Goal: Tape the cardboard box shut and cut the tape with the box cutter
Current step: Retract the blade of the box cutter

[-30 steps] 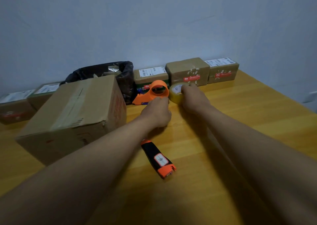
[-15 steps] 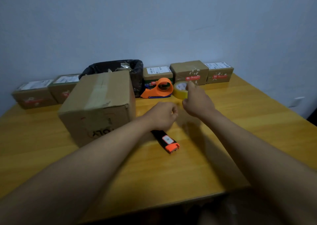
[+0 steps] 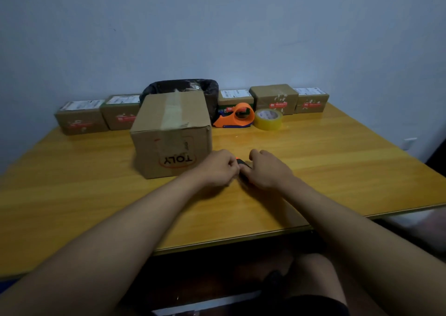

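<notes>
Both hands curled around the box cutter [image 3: 242, 165]: left hand [image 3: 220, 167] and right hand [image 3: 266, 171] pinching it from either side. Long axis hidden; cardboard box [image 3: 171, 132] at 10 o'clock on the surface [image 3: 337, 161].

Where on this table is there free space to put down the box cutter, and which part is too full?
Free: the wide right side of the table, right of the right hand and in front of the tape roll; also the near-left area before the cardboard box. Crowded: the back edge along the wall, with small parcels, bin and orange dispenser.

cardboard box [image 3: 172, 134] | front face | "TOLY", upside down, in orange oval
</notes>
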